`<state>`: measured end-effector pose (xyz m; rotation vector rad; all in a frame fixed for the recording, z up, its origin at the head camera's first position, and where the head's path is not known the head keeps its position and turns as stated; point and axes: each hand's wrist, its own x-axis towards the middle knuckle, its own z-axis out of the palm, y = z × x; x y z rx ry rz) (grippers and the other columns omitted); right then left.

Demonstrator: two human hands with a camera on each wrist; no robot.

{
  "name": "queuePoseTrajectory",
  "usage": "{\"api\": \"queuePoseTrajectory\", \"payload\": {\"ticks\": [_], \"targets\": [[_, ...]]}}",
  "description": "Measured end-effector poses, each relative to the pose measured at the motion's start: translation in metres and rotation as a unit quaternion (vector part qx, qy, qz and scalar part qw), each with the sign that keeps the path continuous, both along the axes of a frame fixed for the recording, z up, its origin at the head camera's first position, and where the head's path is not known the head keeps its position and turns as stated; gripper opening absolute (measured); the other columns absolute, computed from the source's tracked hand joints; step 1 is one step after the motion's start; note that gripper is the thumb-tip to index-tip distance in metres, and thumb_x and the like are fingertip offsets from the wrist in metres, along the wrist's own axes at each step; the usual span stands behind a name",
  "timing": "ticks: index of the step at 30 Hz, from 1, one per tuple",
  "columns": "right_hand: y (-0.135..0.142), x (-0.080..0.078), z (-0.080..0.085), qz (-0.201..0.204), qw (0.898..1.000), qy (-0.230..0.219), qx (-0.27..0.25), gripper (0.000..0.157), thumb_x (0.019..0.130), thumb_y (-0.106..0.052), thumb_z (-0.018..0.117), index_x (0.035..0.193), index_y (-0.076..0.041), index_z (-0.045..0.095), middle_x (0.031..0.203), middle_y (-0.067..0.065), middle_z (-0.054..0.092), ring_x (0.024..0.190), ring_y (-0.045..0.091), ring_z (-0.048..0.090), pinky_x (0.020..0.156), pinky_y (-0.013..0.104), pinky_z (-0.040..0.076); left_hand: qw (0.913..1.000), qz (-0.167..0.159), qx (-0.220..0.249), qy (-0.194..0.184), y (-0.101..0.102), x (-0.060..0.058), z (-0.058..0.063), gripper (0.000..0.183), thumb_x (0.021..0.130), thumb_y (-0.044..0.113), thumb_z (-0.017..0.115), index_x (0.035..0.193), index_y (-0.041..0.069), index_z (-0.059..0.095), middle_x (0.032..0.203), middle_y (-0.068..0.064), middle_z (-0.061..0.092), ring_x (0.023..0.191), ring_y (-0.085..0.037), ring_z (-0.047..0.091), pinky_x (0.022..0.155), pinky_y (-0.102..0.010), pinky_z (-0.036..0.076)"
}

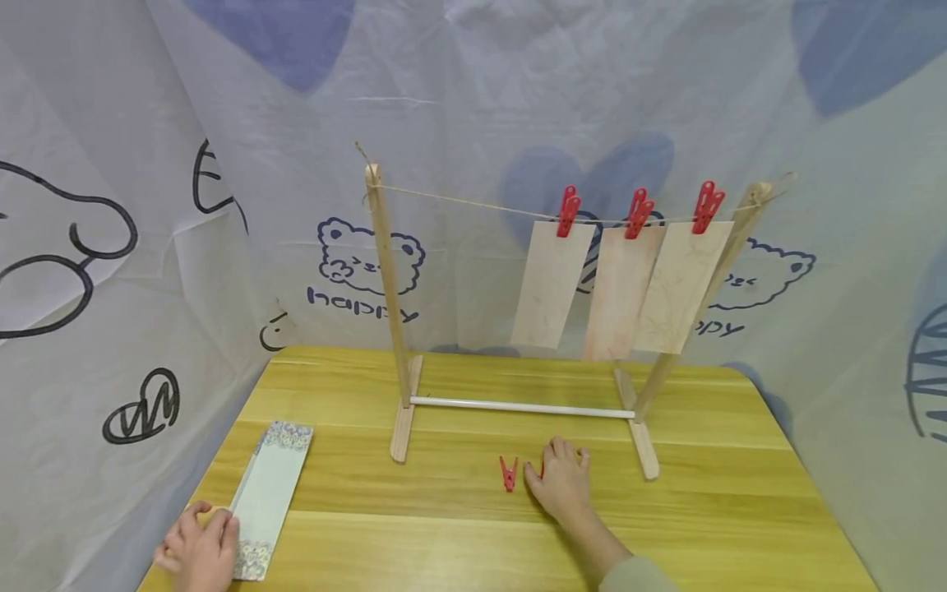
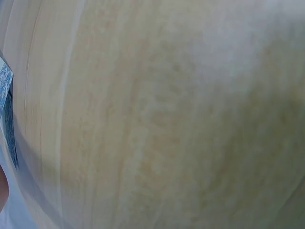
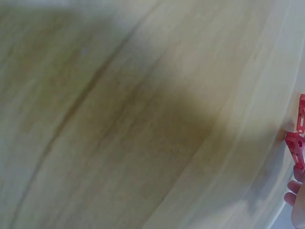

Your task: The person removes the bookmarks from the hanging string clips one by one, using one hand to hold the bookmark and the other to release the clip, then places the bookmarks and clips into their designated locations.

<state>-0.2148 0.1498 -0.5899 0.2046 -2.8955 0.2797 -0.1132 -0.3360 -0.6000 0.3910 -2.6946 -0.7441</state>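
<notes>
At the table's left edge lies a pale paper strip (image 1: 271, 485) with a blue floral border, a second layer showing along its left side. My left hand (image 1: 200, 549) grips that left side near the lower end, fingers bent; in the left wrist view the floral corner (image 2: 5, 78) stands slightly apart from the layer under it. My right hand (image 1: 564, 485) pinches a red clothespin (image 3: 295, 147) close over the table, mostly hidden by the fingers in the head view. Another red clothespin (image 1: 508, 474) lies just left of this hand.
Behind the hands stands a wooden rack (image 1: 388, 288) with a string (image 1: 459, 198) and a white crossbar (image 1: 518, 406). Three paper strips (image 1: 551, 284) hang from its right half by red clothespins (image 1: 568, 212). A printed cloth (image 1: 459, 99) surrounds the wooden table (image 1: 370, 534).
</notes>
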Motion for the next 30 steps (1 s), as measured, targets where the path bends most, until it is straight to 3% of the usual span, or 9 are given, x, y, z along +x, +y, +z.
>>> {"api": "queuePoseTrajectory", "payload": {"ticks": [7, 17, 24, 30], "targets": [[0.0, 0.0, -0.007, 0.0, 1.0, 0.014, 0.0, 0.043, 0.084, -0.041, 0.056, 0.094, 0.001, 0.062, 0.108, 0.013, 0.052, 0.105, 0.03, 0.046, 0.093, 0.053, 0.024, 0.9973, 0.012, -0.027, -0.068, -0.002, -0.001, 0.002, 0.017, 0.095, 0.012, 0.042, 0.088, 0.002, 0.053, 0.11, -0.025, 0.027, 0.103, -0.049, 0.019, 0.08, -0.066, 0.004], [-0.001, -0.001, -0.013, 0.004, 0.999, 0.042, -0.002, 0.042, 0.083, -0.04, 0.058, 0.091, 0.001, 0.062, 0.105, 0.013, 0.052, 0.104, 0.029, 0.046, 0.091, 0.053, 0.026, 0.9964, 0.023, -0.061, -0.055, -0.004, 0.001, -0.004, 0.012, 0.092, 0.011, 0.045, 0.092, 0.001, 0.053, 0.109, -0.024, 0.031, 0.1, -0.046, 0.023, 0.079, -0.065, 0.006], [-0.001, -0.003, -0.016, 0.001, 0.999, 0.036, 0.005, 0.043, 0.084, -0.041, 0.057, 0.092, 0.001, 0.062, 0.106, 0.013, 0.052, 0.106, 0.03, 0.045, 0.092, 0.053, 0.025, 0.9923, 0.029, -0.074, -0.095, -0.004, -0.001, -0.003, 0.015, 0.092, 0.012, 0.042, 0.094, 0.001, 0.052, 0.112, -0.024, 0.031, 0.105, -0.047, 0.022, 0.081, -0.066, 0.005], [-0.002, -0.004, -0.016, -0.006, 1.0, 0.025, 0.013, 0.045, 0.083, -0.041, 0.057, 0.092, 0.003, 0.063, 0.107, 0.014, 0.052, 0.108, 0.03, 0.043, 0.093, 0.054, 0.025, 0.9898, 0.022, -0.1, -0.1, -0.003, 0.002, -0.005, 0.012, 0.09, 0.012, 0.042, 0.091, 0.003, 0.051, 0.11, -0.024, 0.034, 0.103, -0.045, 0.024, 0.081, -0.065, 0.006]]}}
